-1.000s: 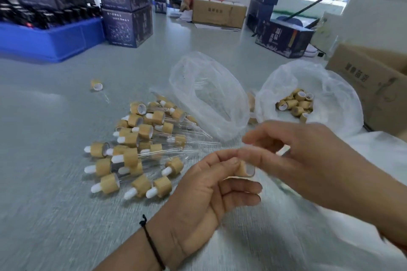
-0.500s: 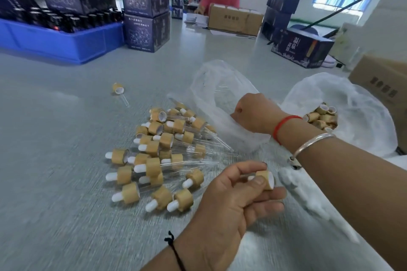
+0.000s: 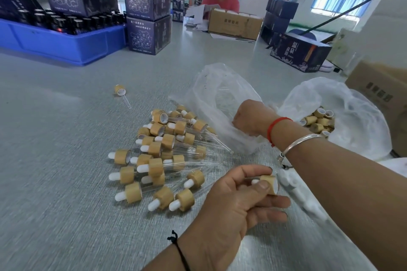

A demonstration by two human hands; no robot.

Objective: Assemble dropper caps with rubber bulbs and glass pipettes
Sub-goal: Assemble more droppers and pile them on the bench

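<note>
My left hand (image 3: 233, 202) still pinches the bamboo-coloured dropper cap with its white rubber bulb (image 3: 267, 183) above the counter (image 3: 55, 182), while my right hand (image 3: 247, 116) has reached into the clear plastic bag of glass pipettes (image 3: 215, 94), its grip hidden, presumably fetching one.

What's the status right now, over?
Left hand pinching bamboo cap. Right hand reaching into pipette bag, fingers hidden. Nothing in the way.
</note>
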